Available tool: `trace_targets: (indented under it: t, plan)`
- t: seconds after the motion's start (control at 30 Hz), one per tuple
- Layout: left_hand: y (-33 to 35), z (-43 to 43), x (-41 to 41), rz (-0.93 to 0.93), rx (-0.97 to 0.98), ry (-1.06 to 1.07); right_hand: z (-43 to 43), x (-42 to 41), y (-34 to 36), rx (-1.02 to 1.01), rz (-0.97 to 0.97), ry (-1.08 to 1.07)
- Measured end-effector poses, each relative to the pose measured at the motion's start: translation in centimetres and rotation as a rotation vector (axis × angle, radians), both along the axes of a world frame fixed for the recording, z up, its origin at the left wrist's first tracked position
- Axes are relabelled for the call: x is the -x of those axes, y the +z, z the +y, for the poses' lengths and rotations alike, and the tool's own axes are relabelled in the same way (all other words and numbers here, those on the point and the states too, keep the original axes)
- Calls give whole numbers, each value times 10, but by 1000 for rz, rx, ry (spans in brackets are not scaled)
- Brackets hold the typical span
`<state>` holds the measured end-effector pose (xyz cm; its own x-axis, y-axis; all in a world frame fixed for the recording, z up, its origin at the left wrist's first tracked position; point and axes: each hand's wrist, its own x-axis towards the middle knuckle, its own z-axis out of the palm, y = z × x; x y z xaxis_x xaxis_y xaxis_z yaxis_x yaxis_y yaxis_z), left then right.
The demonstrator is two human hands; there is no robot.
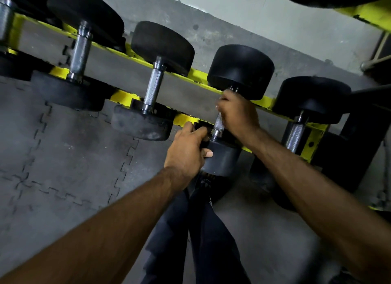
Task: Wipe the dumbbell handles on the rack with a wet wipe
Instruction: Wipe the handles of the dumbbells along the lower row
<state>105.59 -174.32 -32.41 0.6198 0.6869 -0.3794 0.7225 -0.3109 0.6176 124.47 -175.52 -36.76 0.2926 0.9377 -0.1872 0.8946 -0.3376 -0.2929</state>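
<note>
black rubber dumbbell heads (241, 70), silver knurled handles (154, 85), yellow rack (124, 96), grey jigsaw-edged floor mats (63, 161)

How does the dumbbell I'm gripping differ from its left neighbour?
The gripped dumbbell has a smaller-looking near head than its left neighbour. The right hand covers its handle and the left hand grips its near head; the neighbour's handle is bare. Both: black heads, metal handles.

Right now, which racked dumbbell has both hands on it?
The second dumbbell from the right: right hand wraps its handle, left hand grips its near head.
</note>
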Motion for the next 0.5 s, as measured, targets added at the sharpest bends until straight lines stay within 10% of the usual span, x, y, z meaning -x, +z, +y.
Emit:
trace_targets:
  t: [0.13, 0.33, 0.5]
  plan:
    - [-1, -2, 2, -21, 3, 13, 14, 19, 25, 420, -170, 553]
    - [-2, -3, 3, -30, 1, 31, 48, 10, 35, 405, -303, 380]
    - [-3, -5, 4, -28, 1, 35, 17, 7, 24, 339, 4, 506]
